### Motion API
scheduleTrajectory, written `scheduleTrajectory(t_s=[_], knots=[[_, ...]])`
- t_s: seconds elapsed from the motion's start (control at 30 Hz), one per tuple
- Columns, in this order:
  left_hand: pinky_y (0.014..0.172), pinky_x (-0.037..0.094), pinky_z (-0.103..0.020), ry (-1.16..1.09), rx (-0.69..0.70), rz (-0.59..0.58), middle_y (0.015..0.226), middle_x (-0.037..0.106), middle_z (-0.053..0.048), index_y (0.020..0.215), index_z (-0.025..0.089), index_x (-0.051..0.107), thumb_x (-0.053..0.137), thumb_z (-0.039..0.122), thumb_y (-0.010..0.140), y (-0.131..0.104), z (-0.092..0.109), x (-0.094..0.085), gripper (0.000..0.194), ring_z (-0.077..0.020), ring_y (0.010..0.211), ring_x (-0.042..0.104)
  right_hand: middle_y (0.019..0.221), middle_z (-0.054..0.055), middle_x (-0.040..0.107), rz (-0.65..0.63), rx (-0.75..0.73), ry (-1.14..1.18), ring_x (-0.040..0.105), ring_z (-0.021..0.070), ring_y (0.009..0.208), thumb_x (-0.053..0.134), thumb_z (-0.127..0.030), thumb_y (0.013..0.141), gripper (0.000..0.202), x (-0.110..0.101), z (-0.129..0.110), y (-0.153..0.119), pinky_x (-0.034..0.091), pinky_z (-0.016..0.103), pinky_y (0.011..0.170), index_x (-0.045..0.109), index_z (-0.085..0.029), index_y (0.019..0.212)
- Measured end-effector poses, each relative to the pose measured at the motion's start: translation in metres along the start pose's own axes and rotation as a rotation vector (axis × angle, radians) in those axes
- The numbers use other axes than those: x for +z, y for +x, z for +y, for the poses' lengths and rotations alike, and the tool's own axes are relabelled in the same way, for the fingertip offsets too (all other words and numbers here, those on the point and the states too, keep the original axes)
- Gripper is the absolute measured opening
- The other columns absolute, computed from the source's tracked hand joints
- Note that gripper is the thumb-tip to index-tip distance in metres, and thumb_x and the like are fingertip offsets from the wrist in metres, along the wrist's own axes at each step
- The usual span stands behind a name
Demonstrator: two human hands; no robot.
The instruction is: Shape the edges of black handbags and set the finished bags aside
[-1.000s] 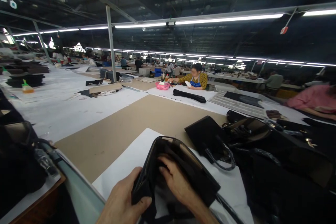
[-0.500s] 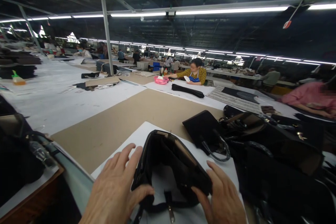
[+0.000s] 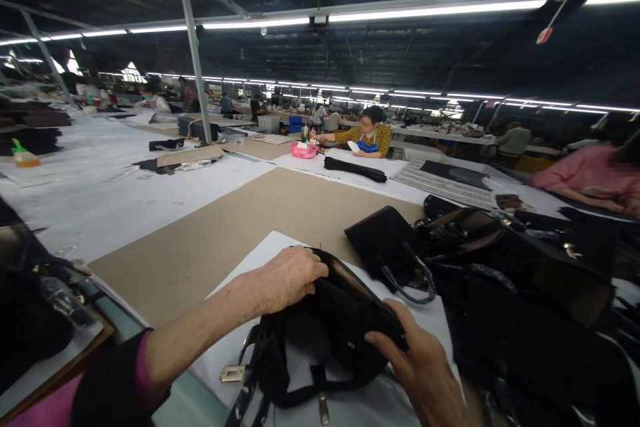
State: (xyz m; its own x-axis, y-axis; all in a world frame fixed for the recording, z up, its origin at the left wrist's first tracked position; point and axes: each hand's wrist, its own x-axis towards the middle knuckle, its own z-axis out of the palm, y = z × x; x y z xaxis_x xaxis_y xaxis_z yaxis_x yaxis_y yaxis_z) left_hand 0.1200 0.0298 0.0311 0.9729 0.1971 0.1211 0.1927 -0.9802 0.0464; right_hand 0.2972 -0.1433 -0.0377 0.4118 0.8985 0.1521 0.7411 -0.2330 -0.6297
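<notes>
A black bag (image 3: 345, 320) stands open on a white sheet (image 3: 273, 250) at the lower middle, its inside facing me. My left hand (image 3: 295, 277) reaches over to the bag's far upper edge and has its fingers closed on the rim. Around the right end of the bag, my right hand (image 3: 407, 347) grips the edge between thumb and fingers. A metal zipper pull (image 3: 324, 408) hangs at the near side. Left of the bag lies a metal clasp piece (image 3: 233, 373) near dark straps.
Several black bags (image 3: 530, 320) are heaped on the right. Brown board (image 3: 210, 220) covers the table beyond the sheet. Another black bag (image 3: 30, 320) is at the left edge. Across the table sits a person in a yellow top (image 3: 384, 139) near a pink basket (image 3: 303, 151).
My left hand has moved from the bag's left side up to its far rim and closed there. My right hand has tightened on the right end. The metal clasp now shows.
</notes>
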Motion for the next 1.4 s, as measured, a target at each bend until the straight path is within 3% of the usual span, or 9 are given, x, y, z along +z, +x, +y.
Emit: scheduleTrajectory(t_s=[0.13, 0.27, 0.4, 0.53, 0.67, 0.83, 1.0, 1.2, 1.4], knots=[[0.065, 0.04, -0.027, 0.045, -0.06, -0.045, 0.071, 0.062, -0.002, 0.07, 0.018, 0.058, 0.052, 0.026, 0.082, 0.007, 0.007, -0.004, 0.015, -0.0177, 0.073, 0.057, 0.072, -0.003, 0.058, -0.14, -0.093, 0.16, 0.052, 0.0142, 0.067, 0.053, -0.039, 0.076, 0.022, -0.018, 0.0, 0.019, 0.039, 0.021, 0.058, 0.057, -0.021, 0.088], [0.065, 0.041, -0.028, 0.051, -0.165, 0.028, 0.074, 0.06, -0.003, 0.07, 0.018, 0.057, 0.044, 0.028, 0.086, 0.009, 0.017, -0.007, 0.023, -0.0178, 0.076, 0.054, 0.072, -0.004, 0.056, -0.191, -0.084, 0.237, 0.05, 0.0136, 0.07, 0.053, -0.033, 0.075, 0.015, -0.027, 0.003, 0.035, 0.038, 0.021, 0.06, 0.056, -0.019, 0.08], [0.075, 0.041, -0.033, 0.041, -0.269, 0.158, 0.095, 0.057, -0.006, 0.071, 0.017, 0.059, 0.046, 0.026, 0.083, 0.009, 0.017, -0.002, 0.02, -0.0203, 0.088, 0.05, 0.074, -0.003, 0.056, -0.153, -0.06, 0.185, 0.051, 0.0148, 0.072, 0.051, -0.033, 0.075, 0.02, -0.021, 0.006, 0.041, 0.039, 0.024, 0.065, 0.055, -0.021, 0.091], [0.093, 0.033, -0.037, -0.11, -0.234, 0.242, 0.124, 0.047, -0.003, 0.066, 0.018, 0.06, 0.05, 0.022, 0.08, 0.012, 0.005, 0.002, 0.017, -0.0227, 0.113, 0.039, 0.089, -0.001, 0.059, -0.081, -0.042, 0.143, 0.052, 0.0178, 0.081, 0.051, -0.036, 0.074, 0.036, -0.015, 0.005, 0.039, 0.039, 0.028, 0.072, 0.05, -0.024, 0.108], [0.079, 0.04, -0.028, -0.392, -0.33, 0.16, 0.099, 0.059, 0.002, 0.062, 0.018, 0.055, 0.051, 0.022, 0.075, 0.017, -0.005, 0.003, 0.014, -0.0155, 0.087, 0.054, 0.09, 0.0, 0.059, -0.024, 0.016, 0.204, 0.052, 0.0168, 0.077, 0.051, -0.034, 0.074, 0.039, -0.013, 0.001, 0.037, 0.04, 0.029, 0.068, 0.046, -0.024, 0.111], [0.068, 0.038, -0.024, -0.462, -0.478, 0.171, 0.074, 0.058, 0.003, 0.056, 0.018, 0.049, 0.052, 0.023, 0.07, 0.019, -0.007, 0.007, 0.015, -0.0139, 0.072, 0.053, 0.085, -0.001, 0.059, 0.02, 0.032, 0.319, 0.051, 0.0149, 0.072, 0.055, -0.03, 0.071, 0.039, -0.01, 0.0, 0.038, 0.039, 0.026, 0.06, 0.045, -0.022, 0.108], [0.063, 0.035, -0.022, -0.462, -0.518, 0.16, 0.067, 0.056, 0.003, 0.056, 0.018, 0.048, 0.051, 0.023, 0.069, 0.017, -0.002, 0.006, 0.014, -0.0132, 0.069, 0.051, 0.088, 0.0, 0.06, 0.07, -0.017, 0.271, 0.052, 0.0166, 0.079, 0.057, -0.03, 0.071, 0.027, -0.009, 0.0, 0.035, 0.04, 0.027, 0.068, 0.057, -0.022, 0.097], [0.057, 0.033, -0.021, -0.435, -0.563, 0.133, 0.063, 0.053, 0.003, 0.058, 0.018, 0.051, 0.051, 0.025, 0.069, 0.015, 0.001, 0.001, 0.013, -0.0131, 0.065, 0.05, 0.092, 0.002, 0.06, 0.099, -0.141, 0.375, 0.054, 0.0171, 0.088, 0.052, -0.028, 0.077, 0.014, -0.011, -0.008, 0.033, 0.04, 0.027, 0.08, 0.062, -0.019, 0.081], [0.053, 0.029, -0.021, -0.379, -0.57, 0.086, 0.057, 0.051, 0.003, 0.061, 0.019, 0.055, 0.05, 0.026, 0.07, 0.013, 0.002, 0.002, 0.013, -0.0126, 0.06, 0.047, 0.099, 0.003, 0.06, 0.19, -0.027, 0.262, 0.053, 0.0189, 0.09, 0.057, -0.032, 0.071, 0.035, -0.019, 0.007, 0.014, 0.043, 0.03, 0.078, 0.055, -0.023, 0.105]])
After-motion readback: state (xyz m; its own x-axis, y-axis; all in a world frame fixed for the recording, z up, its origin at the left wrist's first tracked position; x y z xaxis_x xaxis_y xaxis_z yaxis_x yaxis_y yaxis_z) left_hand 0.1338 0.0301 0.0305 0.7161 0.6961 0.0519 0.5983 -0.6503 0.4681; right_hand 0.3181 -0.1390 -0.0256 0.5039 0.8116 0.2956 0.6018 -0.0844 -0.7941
